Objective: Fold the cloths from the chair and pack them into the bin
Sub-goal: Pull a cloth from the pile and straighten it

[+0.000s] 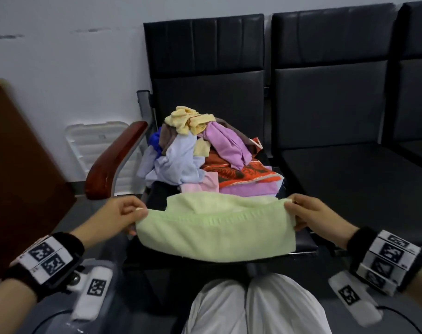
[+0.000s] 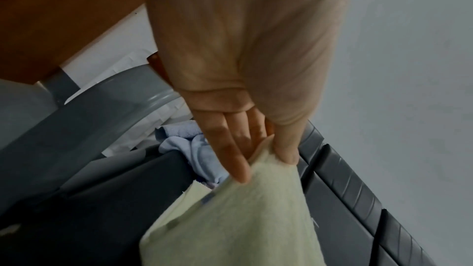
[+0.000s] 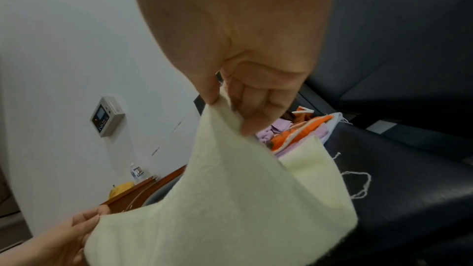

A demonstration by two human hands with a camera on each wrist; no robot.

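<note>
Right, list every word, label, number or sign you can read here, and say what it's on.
No text reads clearly in any view.
Wristbands: black-and-white square marker patterns, no letters.
Wall control panel: lit screen and buttons, too small to read.
Bottle on the wooden ledge: label too blurred.
Orange patterned cloth: a print, no legible words.

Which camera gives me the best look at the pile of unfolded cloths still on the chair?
Head view: the whole pile sits unobstructed. Left wrist shows only a blue cloth; right wrist only orange and purple edges.
</note>
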